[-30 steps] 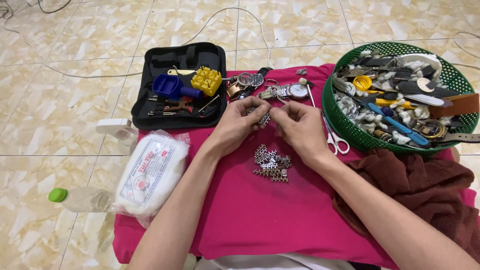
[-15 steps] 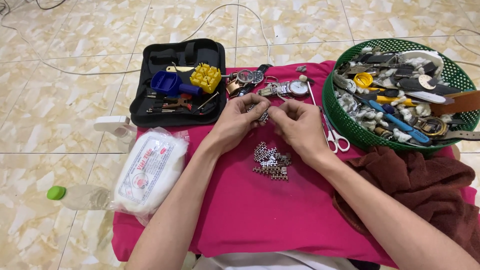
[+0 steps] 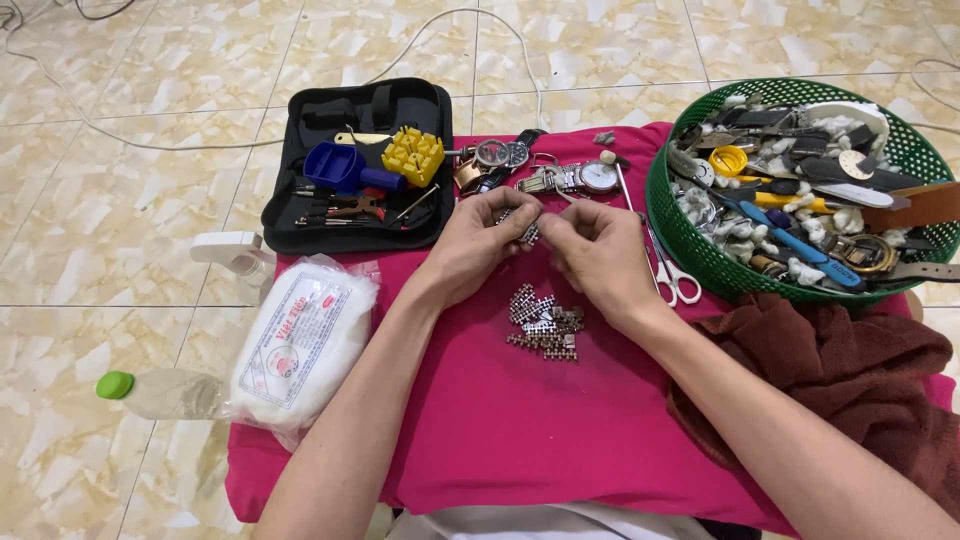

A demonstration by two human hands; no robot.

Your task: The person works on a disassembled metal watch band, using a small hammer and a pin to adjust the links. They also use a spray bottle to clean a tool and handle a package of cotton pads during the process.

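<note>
Hands barely shifted, left hand (image 3: 478, 243) and right hand (image 3: 597, 252) fingers both pinching one short, silvery watch-band piece (image 3: 530, 233).

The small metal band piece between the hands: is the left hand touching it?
Touching. The head view shows the left hand pinching the metal band piece with its fingertips, no gap visible.

Small metal watch-band piece (image 3: 529, 232), prob. links, pinched above pink cloth; loose links (image 3: 545, 323) below.

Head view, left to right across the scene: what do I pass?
Green-capped bottle → white bag → black tool case → left hand → right hand → scissors → green basket.
</note>
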